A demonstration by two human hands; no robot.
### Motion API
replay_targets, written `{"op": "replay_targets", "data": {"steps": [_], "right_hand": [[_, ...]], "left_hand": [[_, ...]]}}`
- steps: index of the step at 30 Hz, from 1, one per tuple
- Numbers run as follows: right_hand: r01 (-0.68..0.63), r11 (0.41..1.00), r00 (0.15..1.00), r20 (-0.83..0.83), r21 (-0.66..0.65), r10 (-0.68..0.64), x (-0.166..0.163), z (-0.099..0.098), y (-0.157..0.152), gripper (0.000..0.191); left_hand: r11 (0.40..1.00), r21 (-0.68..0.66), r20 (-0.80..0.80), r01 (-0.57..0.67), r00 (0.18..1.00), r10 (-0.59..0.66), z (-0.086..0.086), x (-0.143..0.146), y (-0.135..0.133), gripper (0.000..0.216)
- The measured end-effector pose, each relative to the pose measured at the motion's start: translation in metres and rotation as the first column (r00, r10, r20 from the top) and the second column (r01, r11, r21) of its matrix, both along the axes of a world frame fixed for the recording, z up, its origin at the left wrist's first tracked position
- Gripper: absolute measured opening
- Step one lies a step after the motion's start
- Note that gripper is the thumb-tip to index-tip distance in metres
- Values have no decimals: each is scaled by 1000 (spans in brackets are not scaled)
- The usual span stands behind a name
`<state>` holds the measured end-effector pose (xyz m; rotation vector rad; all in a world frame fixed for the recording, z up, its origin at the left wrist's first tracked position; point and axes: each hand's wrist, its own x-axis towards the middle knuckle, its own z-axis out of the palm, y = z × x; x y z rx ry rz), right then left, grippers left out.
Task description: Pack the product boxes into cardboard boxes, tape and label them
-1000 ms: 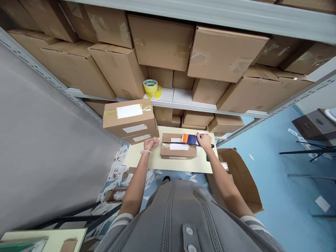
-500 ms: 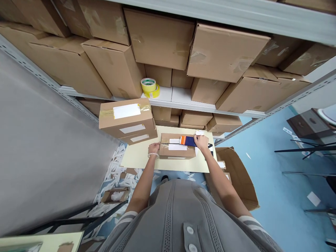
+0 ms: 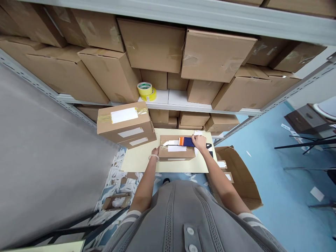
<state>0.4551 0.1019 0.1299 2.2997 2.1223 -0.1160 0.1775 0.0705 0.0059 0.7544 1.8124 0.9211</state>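
Note:
A taped cardboard box (image 3: 176, 154) with white labels on its top and front sits on the cream tabletop (image 3: 139, 161). My left hand (image 3: 155, 152), a pale bracelet at its wrist, is closed at the box's left end; its fingertips are partly hidden. In my right hand (image 3: 200, 141) is a flat dark blue tool with an orange and white end (image 3: 186, 141), lying across the top of the box. Left of that end, a white strip (image 3: 168, 143) curls up from the top. A black-and-white item (image 3: 209, 148) lies just right of my right hand.
Two stacked labelled boxes (image 3: 126, 122) stand at the table's left. Yellow tape rolls (image 3: 146, 91) lie on the shelf, among several cartons (image 3: 217, 54). A large open carton (image 3: 238, 178) is on the floor at right, and paper scraps (image 3: 115, 175) litter the left.
A white strip now shows curled up at the left of the box's top. The tool and my right hand have shifted very slightly left, and the camera view has tilted a little.

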Motion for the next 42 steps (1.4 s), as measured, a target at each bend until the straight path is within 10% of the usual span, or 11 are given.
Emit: {"op": "replay_targets", "data": {"steps": [7, 11, 16, 29, 42], "right_hand": [[-12, 1000, 1000, -6, -13, 12, -5, 4, -2, 54], [-22, 999, 1000, 4, -28, 23, -7, 7, -4, 55], [-9, 999, 1000, 2, -44, 9, -7, 9, -5, 56], [-95, 986, 995, 12, -135, 97, 8, 25, 14, 59], [89, 980, 981, 189, -179, -54, 154, 48, -9, 58]], "left_hand": [[952, 178, -312, 249, 932, -185, 40, 12, 20, 55], [736, 131, -747, 664, 555, -367, 47, 43, 12, 60], [660, -23, -893, 751, 281, -351, 28, 59, -3, 64], [657, -34, -911, 753, 247, -330, 15, 54, 0, 63], [666, -32, -900, 746, 268, -343, 15, 54, 1, 63]]}}
